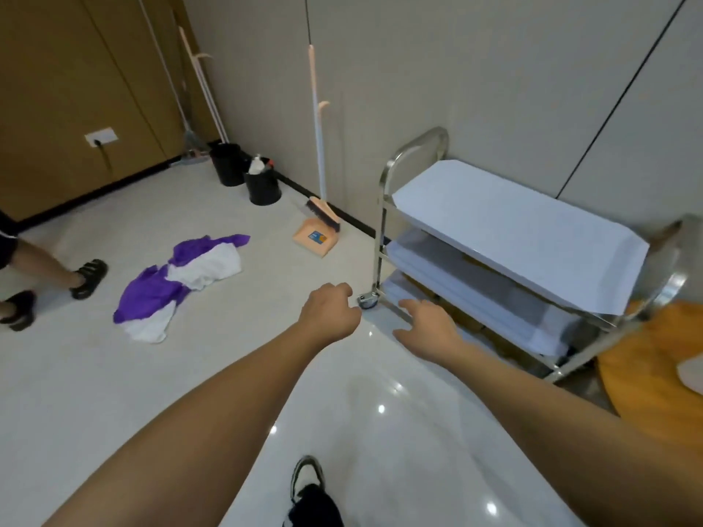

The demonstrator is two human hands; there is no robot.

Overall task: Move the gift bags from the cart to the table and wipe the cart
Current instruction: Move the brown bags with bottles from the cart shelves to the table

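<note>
Gift bags (pixel 506 237) lie flat and white on the steel cart's (pixel 384 207) three shelves by the wall; left hand (pixel 330 311) loosely curled, right hand (pixel 426 325) spread, both empty, apparently reaching for the lowest shelf.

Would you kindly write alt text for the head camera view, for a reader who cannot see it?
Two bare hands, left hand loosely curled and right hand open, reach over a glossy floor towards a three-shelf steel cart holding flat white gift bags. A purple and white cloth lies on the floor to the left, and a broom and dustpan stand against the wall.
</note>
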